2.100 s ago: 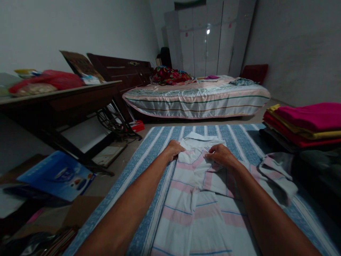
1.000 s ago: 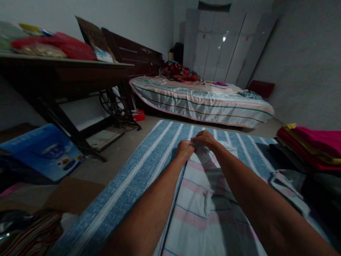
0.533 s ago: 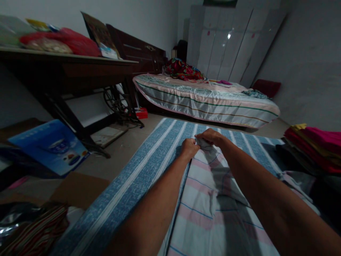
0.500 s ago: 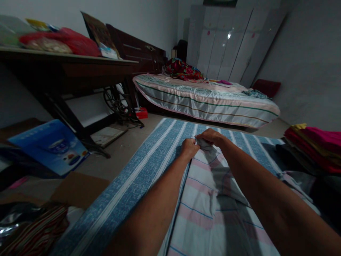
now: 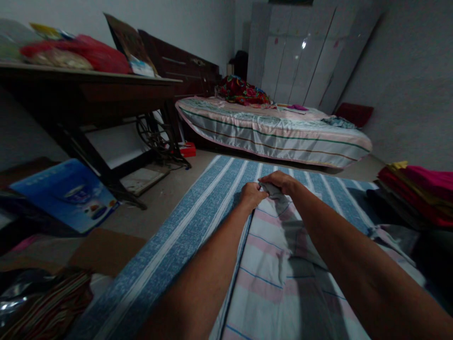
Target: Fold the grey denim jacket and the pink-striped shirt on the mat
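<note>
A pink, white and pale blue striped shirt (image 5: 269, 264) lies spread on a blue and white striped mat (image 5: 191, 236) on the floor. My left hand (image 5: 252, 194) is closed on the shirt's top left corner. My right hand (image 5: 280, 182) is right beside it, fingers pinched on the same top edge, with a fold of the shirt pulled across under my right forearm. Both arms reach forward over the garment.
A stack of folded red, yellow and magenta cloth (image 5: 417, 191) sits at the right beside dark clothing. A treadle sewing table (image 5: 92, 94) stands at the left, a blue box (image 5: 67, 193) under it. A low bed (image 5: 272, 127) lies beyond the mat, wardrobes (image 5: 300, 52) behind.
My hands were apart on the shirt's collar area; they have come together at its top left corner. My right hand carried a fold across. In the last half second they barely moved.
</note>
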`<state>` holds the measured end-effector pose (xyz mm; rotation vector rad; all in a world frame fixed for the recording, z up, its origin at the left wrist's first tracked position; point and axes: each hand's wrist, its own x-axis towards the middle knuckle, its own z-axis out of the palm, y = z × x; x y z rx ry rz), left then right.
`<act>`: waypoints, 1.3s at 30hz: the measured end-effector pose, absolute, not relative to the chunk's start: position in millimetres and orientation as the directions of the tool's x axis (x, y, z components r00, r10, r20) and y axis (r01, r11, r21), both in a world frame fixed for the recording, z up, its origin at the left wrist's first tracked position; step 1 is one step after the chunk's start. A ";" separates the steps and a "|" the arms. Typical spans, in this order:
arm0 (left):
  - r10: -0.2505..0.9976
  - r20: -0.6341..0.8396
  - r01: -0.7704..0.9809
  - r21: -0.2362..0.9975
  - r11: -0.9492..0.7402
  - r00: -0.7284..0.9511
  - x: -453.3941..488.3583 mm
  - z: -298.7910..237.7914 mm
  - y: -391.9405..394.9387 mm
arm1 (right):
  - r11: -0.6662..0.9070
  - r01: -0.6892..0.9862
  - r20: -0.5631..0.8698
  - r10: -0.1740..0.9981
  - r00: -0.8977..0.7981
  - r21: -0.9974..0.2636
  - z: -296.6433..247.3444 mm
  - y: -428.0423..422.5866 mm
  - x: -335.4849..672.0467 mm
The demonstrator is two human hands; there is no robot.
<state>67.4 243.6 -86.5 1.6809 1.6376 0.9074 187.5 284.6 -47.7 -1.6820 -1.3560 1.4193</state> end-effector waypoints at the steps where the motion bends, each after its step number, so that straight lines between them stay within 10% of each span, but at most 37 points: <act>1: 0.999 0.054 0.574 0.818 -0.044 0.001 67.3 -87.0 244.2 | -0.347 0.335 -0.389 0.919 -0.066 -0.876 -47.5 284.2 187.3; 39: 0.998 0.057 0.501 0.863 -0.066 0.033 66.1 -84.0 242.7 | -0.273 0.066 -0.275 0.961 -0.021 -0.960 -58.1 285.4 188.6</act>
